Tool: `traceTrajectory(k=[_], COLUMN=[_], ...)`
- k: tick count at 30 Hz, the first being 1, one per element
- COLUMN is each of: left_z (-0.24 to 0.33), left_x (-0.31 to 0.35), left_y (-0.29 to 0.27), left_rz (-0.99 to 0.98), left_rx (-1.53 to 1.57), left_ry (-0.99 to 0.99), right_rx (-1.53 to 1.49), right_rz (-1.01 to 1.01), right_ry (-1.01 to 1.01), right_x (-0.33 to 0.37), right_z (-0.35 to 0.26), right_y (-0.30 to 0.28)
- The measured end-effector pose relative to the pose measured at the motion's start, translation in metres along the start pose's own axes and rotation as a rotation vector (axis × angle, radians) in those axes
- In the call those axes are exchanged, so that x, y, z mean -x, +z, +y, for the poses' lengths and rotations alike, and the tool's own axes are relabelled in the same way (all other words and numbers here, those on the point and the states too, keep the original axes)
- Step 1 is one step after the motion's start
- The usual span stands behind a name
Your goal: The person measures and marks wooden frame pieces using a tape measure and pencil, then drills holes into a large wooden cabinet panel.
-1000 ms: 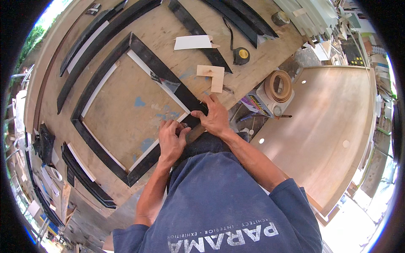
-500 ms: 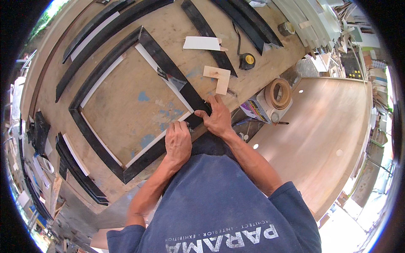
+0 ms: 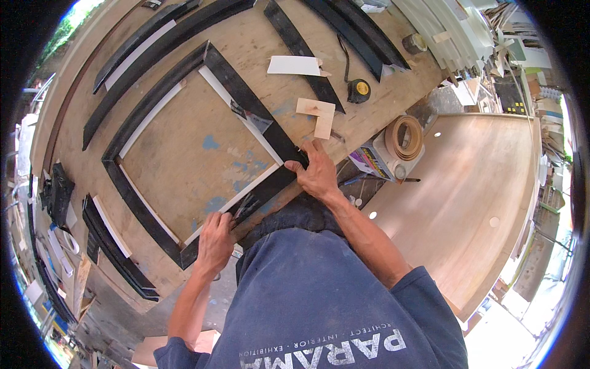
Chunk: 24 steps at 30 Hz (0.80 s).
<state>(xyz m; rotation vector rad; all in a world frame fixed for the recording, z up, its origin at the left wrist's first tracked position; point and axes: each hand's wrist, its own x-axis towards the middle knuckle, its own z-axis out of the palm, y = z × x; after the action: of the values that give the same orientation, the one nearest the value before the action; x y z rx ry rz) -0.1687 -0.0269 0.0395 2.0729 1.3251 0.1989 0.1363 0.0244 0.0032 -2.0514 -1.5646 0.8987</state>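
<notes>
Worn and blotched with blue, a wooden table point(image 3: 283, 92) is spreading out ahead of both hands. Far to the left of the left hand, a crumpled black bundle point(image 3: 58, 194) is lying near the table's edge. Closer in, also left of that hand, short black strips point(image 3: 117, 258) are lying side by side with a pale strip. Ahead of the left hand, beyond the black frame point(image 3: 273, 184), a long black strip point(image 3: 203, 21) is curving away. The frame itself is lying flat directly before the hands, white strips point(image 3: 249, 187) lining its inner edges.

Fingers bent, the left hand point(image 3: 215, 240) is resting on the frame's near bar and covering part of it; whether it is pinching anything, I cannot tell. The right hand point(image 3: 318, 173) is gripping the near right corner, thumb on top, hiding the joint.

Just ahead of the right hand, an L-shaped wooden piece point(image 3: 322, 114) is lying close to the frame; farther ahead, a white piece point(image 3: 294, 65) is crossing another black strip. Ahead and to the right, a tape measure point(image 3: 357, 91) is sitting on the table. Right of the right hand, a coiled band point(image 3: 391, 138) is resting on a tin point(image 3: 372, 163), and a broad wooden panel point(image 3: 473, 184) is stretching beyond.
</notes>
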Motion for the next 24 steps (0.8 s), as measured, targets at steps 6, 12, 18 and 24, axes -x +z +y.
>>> traceTrajectory(k=[6,12,18,24], left_z=[-0.023,-0.034,0.051,0.075], left_x=[0.039,0.05,-0.033,-0.104], left_y=[-0.005,-0.013,-0.005,0.056], left_rz=[0.166,0.354,0.382,0.183], left_rx=[0.108,0.229,0.072,-0.085], left_ry=[-0.046,-0.199,-0.014,0.12], right_rx=[-0.017,-0.01,-0.057,-0.27], right_rz=[0.006,-0.001,-0.062,-0.2], right_ry=[-0.023,-0.006,-0.07,-0.126], right_x=[-0.001,-0.002,-0.011,-0.018], right_z=[0.0,-0.001,0.005,0.023], right_y=[-0.002,-0.005,-0.01,-0.024])
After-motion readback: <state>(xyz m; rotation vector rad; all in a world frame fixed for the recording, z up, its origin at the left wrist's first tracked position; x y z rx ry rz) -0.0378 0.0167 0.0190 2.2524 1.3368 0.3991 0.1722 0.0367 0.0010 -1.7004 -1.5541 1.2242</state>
